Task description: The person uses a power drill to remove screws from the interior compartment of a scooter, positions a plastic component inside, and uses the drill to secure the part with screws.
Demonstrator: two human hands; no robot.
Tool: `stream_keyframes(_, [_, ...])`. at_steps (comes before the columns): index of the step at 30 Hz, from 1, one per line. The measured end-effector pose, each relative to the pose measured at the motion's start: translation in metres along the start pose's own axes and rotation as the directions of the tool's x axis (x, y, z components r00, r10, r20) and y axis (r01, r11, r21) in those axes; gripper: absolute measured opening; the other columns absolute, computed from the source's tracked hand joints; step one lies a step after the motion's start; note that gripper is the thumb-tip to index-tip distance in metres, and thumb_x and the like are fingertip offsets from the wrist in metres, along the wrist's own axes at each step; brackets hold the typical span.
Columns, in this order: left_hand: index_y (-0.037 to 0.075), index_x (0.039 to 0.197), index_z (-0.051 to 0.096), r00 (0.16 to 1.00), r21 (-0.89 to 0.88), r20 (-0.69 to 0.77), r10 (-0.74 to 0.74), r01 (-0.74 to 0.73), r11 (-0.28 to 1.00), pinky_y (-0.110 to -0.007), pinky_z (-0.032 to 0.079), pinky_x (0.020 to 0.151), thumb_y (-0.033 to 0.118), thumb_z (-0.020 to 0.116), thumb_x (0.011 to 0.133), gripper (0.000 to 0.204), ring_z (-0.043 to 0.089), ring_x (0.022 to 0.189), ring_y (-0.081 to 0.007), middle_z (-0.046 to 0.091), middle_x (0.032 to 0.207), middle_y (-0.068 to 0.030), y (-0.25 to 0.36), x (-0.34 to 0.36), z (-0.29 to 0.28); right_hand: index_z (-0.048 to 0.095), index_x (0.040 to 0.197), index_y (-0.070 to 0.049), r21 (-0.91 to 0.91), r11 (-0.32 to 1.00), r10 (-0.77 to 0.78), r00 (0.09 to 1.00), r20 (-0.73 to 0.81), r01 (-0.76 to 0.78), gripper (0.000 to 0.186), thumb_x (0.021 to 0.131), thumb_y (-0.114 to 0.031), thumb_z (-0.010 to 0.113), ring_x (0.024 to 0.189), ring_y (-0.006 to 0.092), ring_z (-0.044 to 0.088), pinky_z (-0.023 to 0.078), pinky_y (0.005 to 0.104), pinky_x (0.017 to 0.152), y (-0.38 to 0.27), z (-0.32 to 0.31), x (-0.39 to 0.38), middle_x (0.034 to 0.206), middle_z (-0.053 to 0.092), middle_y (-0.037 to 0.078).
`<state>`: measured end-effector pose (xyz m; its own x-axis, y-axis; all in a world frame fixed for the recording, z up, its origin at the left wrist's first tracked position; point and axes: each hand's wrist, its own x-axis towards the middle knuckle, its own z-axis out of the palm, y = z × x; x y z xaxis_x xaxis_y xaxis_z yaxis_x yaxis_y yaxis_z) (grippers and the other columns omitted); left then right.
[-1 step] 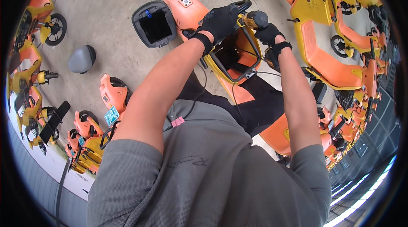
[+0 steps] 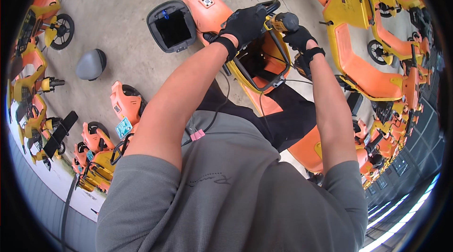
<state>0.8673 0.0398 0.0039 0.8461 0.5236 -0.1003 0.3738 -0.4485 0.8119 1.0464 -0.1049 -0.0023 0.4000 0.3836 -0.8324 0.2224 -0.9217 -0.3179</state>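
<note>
My right hand (image 2: 298, 39), in a black glove, grips a yellow and black power drill (image 2: 284, 22), held with its body over the scooter's top end. My left hand (image 2: 244, 24), also gloved, is closed beside the drill's front, near the black handlebar (image 2: 269, 6); what its fingers hold is hidden. Beneath both hands is an orange and yellow scooter (image 2: 212, 11) with an open black-rimmed compartment (image 2: 257, 82). A dark lid (image 2: 181, 40) with a small blue piece lies at its left. A black cable hangs below my hands.
Rows of orange and yellow scooters stand at the left (image 2: 35, 54) and right (image 2: 349, 63), with more at lower left and lower right. A grey rounded object (image 2: 89, 65) lies on the concrete floor (image 2: 118, 16) left of me. My legs are under the scooter's near end.
</note>
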Motion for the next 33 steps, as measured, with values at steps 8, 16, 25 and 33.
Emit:
stream_keyframes(8, [0.01,0.105,0.056,0.961,-0.192,0.144,-0.235,0.26,0.946,-0.043,0.043,0.081,0.035,0.029,0.088,0.041,0.056,0.092,-0.0353,0.059,0.1,-0.0177,0.024,-0.003,-0.025,0.062,0.095,-0.005,-0.098,0.982,-0.182,0.956,-0.23,0.164,0.039,0.069,-0.033,0.07,0.055,0.013,0.056,0.045,0.0265,0.05,-0.009,0.017,-0.031,0.072,0.06,0.005])
stream_keyframes(16, [0.005,0.088,0.059,0.983,-0.193,0.026,-0.181,0.183,0.964,-0.039,0.044,0.071,0.039,0.036,0.088,0.041,0.058,0.076,-0.0336,0.061,0.079,-0.0161,0.016,-0.002,-0.014,0.062,0.095,-0.005,-0.134,0.982,-0.161,0.955,-0.251,0.13,0.04,0.07,-0.035,0.068,0.055,0.0143,0.055,0.045,0.0278,0.051,0.003,0.018,-0.017,0.073,0.061,0.005])
stream_keyframes(25, [0.004,0.085,0.057,0.981,-0.178,0.017,-0.193,0.193,0.965,-0.041,0.044,0.071,0.038,0.036,0.089,0.04,0.057,0.077,-0.0363,0.061,0.08,-0.0177,0.01,-0.001,-0.007,0.062,0.097,0.0,0.126,0.991,-0.054,0.999,0.004,0.053,0.036,0.067,-0.021,0.066,0.064,0.0144,0.057,0.046,0.0287,0.057,0.021,0.011,0.007,0.078,0.062,0.007])
stream_keyframes(33, [0.006,0.095,0.054,0.998,0.098,0.052,-0.045,0.04,0.994,-0.04,0.045,0.067,0.026,0.039,0.088,0.026,0.057,0.074,-0.0339,0.06,0.085,-0.0152,-0.007,0.001,0.005,0.055,0.094,0.0,0.364,0.929,0.049,0.997,0.061,-0.068,0.029,0.068,-0.013,0.06,0.053,0.0155,0.051,0.044,0.0286,0.049,0.012,0.011,-0.001,0.069,0.055,0.007])
